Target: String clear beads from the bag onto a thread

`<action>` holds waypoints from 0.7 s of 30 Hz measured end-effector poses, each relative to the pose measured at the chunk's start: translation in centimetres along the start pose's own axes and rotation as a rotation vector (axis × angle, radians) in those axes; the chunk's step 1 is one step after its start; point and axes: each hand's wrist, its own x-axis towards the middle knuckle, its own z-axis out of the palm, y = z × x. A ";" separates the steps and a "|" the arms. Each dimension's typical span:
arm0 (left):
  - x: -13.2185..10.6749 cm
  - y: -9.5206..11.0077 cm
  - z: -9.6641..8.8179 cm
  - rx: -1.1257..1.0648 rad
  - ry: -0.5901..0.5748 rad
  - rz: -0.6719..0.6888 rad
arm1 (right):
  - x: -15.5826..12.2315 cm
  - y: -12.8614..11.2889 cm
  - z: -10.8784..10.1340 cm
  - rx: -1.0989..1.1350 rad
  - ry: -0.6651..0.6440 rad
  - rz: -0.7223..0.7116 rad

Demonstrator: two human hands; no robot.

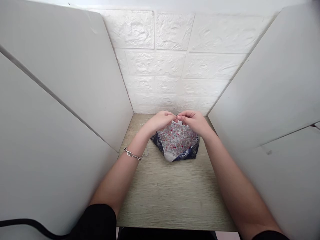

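Observation:
My left hand and my right hand meet fingertip to fingertip in a pinch. Whatever sits between the fingers is too small to make out. Right below them lie many small clear, white, pink and red beads. They fill a dark blue patterned holder with a whitish inner side, its far edge hidden by my hands. A loop of pale beads rests on the table beside my left wrist, partly covered by my forearm.
The wood-grain table is narrow. Pale panels rise close on the left and on the right. A white brick-patterned wall closes off the back. A chain bracelet hangs on my left wrist.

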 end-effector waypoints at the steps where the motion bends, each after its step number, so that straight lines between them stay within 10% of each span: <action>1: 0.0 0.0 0.0 -0.013 -0.006 -0.003 | 0.0 0.0 0.0 -0.011 0.010 -0.006; 21: 0.6 -1.1 0.2 -0.286 -0.167 0.008 | 0.0 0.0 0.0 -0.037 0.069 -0.133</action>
